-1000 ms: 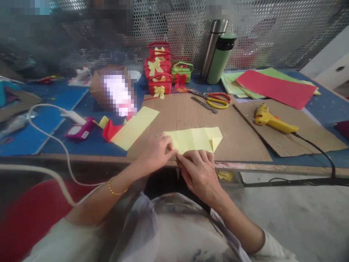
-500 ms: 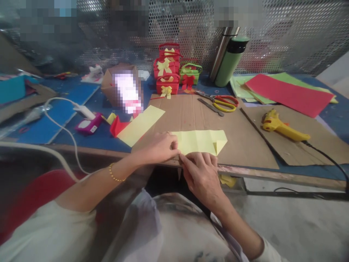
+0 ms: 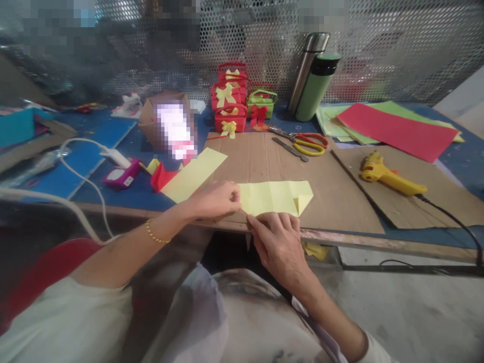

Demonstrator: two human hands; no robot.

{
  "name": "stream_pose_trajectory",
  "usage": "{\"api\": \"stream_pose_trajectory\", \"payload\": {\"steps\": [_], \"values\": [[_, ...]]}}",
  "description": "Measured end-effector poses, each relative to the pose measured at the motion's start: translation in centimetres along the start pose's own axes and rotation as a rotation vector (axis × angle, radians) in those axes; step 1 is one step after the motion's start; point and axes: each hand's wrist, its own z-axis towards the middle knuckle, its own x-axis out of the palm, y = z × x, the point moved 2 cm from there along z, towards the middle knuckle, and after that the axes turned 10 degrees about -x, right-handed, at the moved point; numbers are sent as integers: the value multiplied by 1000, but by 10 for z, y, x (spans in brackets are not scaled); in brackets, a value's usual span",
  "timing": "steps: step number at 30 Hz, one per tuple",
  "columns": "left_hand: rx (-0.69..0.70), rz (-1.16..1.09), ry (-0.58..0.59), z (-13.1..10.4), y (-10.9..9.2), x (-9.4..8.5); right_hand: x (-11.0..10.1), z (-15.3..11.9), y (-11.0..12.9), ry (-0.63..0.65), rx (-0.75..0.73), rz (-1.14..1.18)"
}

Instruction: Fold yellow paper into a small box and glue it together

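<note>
A pale yellow paper strip (image 3: pixel 266 197) with upright creases lies on the cardboard sheet (image 3: pixel 333 201), its right end folded over at a corner. At its left end is my left hand (image 3: pixel 217 198), fingers curled in and closed at the paper's edge. My right hand (image 3: pixel 278 242) bends over the near edge, its fingers bunched on the strip and its thumb side at the near left corner. What lies under the fingertips of both hands is hidden. Another flat yellow strip (image 3: pixel 196 174) lies behind my left forearm, beside a folded red paper piece (image 3: pixel 162 176).
Red paper baskets (image 3: pixel 230 121) with yellow bows and a green basket (image 3: pixel 261 105) stand at the back. Scissors (image 3: pixel 310 143), a metal blade (image 3: pixel 289 148) and a yellow glue gun (image 3: pixel 393 176) lie to the right. A green bottle (image 3: pixel 317 91) stands near stacked coloured paper (image 3: pixel 397 131).
My left hand has drawn slightly left, away from my right fingertips, baring more of the strip's left end. My right hand stays at the near edge.
</note>
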Motion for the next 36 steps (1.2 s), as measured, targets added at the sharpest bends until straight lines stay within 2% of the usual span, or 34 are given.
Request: {"api": "stream_pose_trajectory", "payload": {"steps": [8,13,23,27,28,31,36], "values": [[-16,-70,51,0,0,-9,0,-1,0,12,8,2],[-63,-130,72,1,7,-14,1,-1,0,1,14,2],[-48,-51,-51,4,21,-21,1,-2,0,-8,6,-6],[-20,-30,-246,-1,12,-17,2,-2,0,3,10,-7],[12,-30,-258,-3,8,-14,2,-2,0,4,11,-8],[78,29,-220,-4,-6,-3,3,-3,0,7,12,-11],[35,72,-118,4,-15,2,2,-3,1,6,11,-12]]}}
